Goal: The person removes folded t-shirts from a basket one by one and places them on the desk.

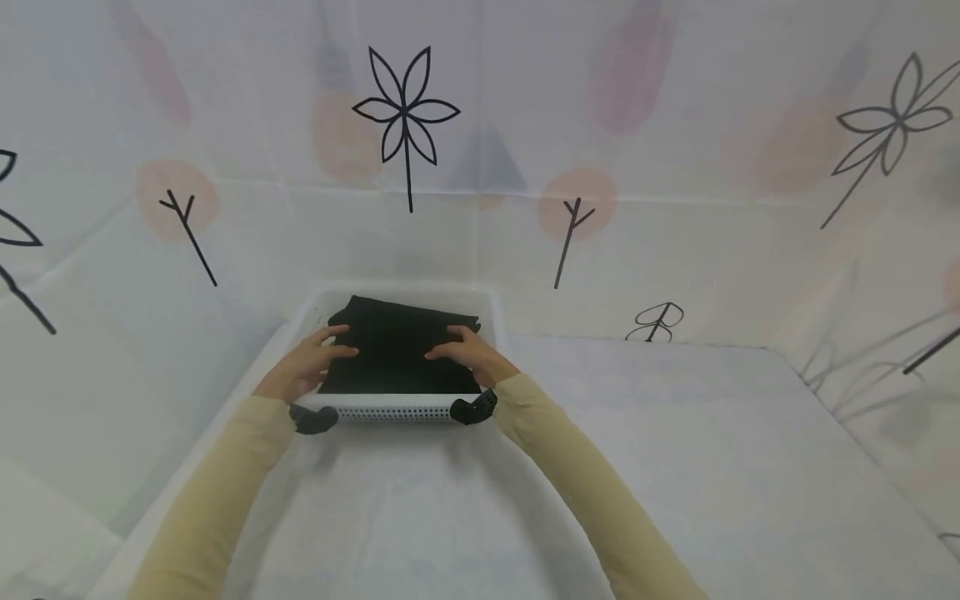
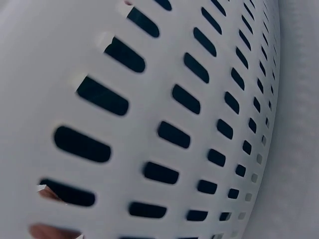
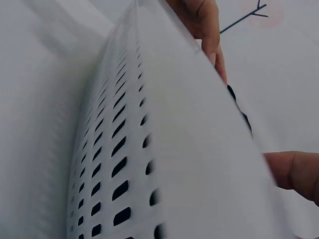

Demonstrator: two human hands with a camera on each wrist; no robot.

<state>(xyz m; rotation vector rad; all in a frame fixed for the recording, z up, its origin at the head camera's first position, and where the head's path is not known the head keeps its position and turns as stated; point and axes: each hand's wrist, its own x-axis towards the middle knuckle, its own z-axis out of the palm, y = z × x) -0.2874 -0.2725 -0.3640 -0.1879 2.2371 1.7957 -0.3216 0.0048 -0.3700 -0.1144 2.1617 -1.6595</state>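
A folded-looking black cloth (image 1: 401, 354) lies in a white plastic basket (image 1: 393, 413) with a perforated wall. My left hand (image 1: 302, 367) reaches over the basket's left side, its spread fingers at the cloth's left edge. Over the right side, my right hand (image 1: 474, 357) has its thumb and fingers apart at the cloth's right edge. The perforated wall (image 2: 132, 144) fills the left wrist view, dark cloth showing through its holes. In the right wrist view, fingers (image 3: 207, 25) appear beyond the rim, partly hidden by the basket wall (image 3: 189, 144).
A white sheet (image 1: 675, 450) covers the table, with the basket at its back left. Behind stands a pale backdrop (image 1: 480, 108) printed with flowers and twigs. Black wrist cameras (image 1: 315, 419) hang beneath both wrists, close to the basket's front.
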